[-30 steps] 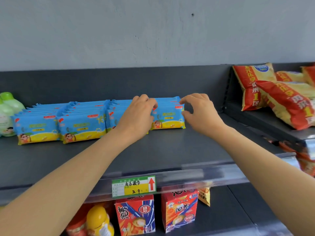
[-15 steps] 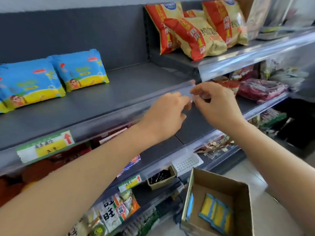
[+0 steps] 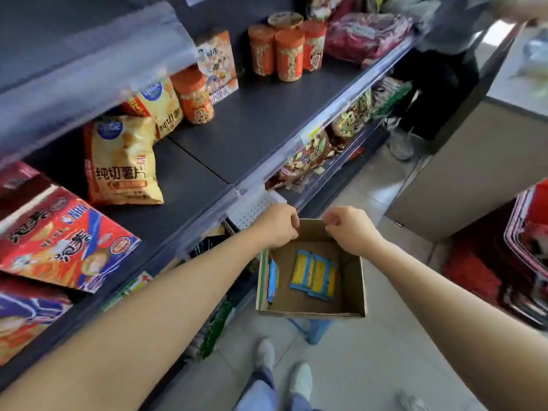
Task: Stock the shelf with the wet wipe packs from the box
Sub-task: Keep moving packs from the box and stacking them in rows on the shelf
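Two bare hands, left hand (image 3: pixel 278 225) and right hand (image 3: pixel 350 228), hover loosely curled and holding nothing above the open brown cardboard box (image 3: pixel 353 280) at lower centre, blue-and-yellow wet wipe packs (image 3: pixel 314 275) lying flat directly below, long axis running away, slightly nearer the right.

Three wet wipe packs (image 3: pixel 313 275), one box (image 3: pixel 353 295)

- Yellow chip bags (image 3: pixel 123 161) are being seen slumped on the dark middle shelf.
- Orange canisters (image 3: pixel 289 54) are being shown upright, clustered further along.
- A red snack carton (image 3: pixel 63 241) is being displayed tilted at the left.
- A blue stool (image 3: pixel 314 330) is being glimpsed on the floor.
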Demonstrator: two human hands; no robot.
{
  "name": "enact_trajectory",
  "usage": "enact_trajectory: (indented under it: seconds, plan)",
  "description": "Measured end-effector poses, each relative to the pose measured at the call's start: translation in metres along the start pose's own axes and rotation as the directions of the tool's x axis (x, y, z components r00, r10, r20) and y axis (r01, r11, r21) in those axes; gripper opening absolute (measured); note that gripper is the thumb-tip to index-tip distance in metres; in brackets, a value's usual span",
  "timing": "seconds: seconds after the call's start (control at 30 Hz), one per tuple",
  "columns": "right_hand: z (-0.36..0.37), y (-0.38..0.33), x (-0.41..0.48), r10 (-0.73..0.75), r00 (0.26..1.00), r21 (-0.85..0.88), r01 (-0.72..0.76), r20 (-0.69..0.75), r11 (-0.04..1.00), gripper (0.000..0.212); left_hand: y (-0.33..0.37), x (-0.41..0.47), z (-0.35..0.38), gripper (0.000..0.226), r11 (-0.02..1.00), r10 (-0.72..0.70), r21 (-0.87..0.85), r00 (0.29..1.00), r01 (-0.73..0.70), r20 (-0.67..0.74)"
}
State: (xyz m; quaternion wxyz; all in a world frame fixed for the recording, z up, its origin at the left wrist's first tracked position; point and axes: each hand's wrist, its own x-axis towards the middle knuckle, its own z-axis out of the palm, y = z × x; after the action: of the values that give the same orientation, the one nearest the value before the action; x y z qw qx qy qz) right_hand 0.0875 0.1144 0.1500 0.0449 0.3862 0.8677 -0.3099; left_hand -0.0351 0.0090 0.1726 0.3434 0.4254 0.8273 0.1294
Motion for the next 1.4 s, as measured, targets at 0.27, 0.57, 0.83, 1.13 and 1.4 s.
enact_trajectory:
  seconds: [0.27,0.57,0.83,1.13,1.4]
  plan:
    - [0.099,0.077,0.060,0.205,0.955,-0.001,-0.209,0.213,0.978,0.036,-0.074,0.102,0.103,0.033,0.946,-0.322,0.081,0.927,0.312,0.193]
    - [0.206,0.137,0.106,0.300,0.893,-0.128,-0.272,0.335,0.954,0.054,-0.123,0.157,0.194,0.054,0.884,-0.411,0.332,0.885,0.329,0.217]
    - [0.265,0.154,0.154,0.272,0.871,-0.334,-0.135,0.408,0.933,0.082,-0.145,0.196,0.218,0.049,0.500,-0.280,0.852,0.902,-0.155,0.329]
    - [0.289,0.162,0.174,0.228,0.935,-0.489,-0.071,0.270,0.869,0.077,-0.146,0.216,0.222,0.047,0.529,-0.395,0.843,0.852,-0.095,0.344]
    - [0.234,0.150,0.181,0.352,0.894,-0.167,-0.316,0.276,0.934,0.047,-0.120,0.192,0.185,0.042,0.888,-0.303,0.428,0.914,0.168,0.269]
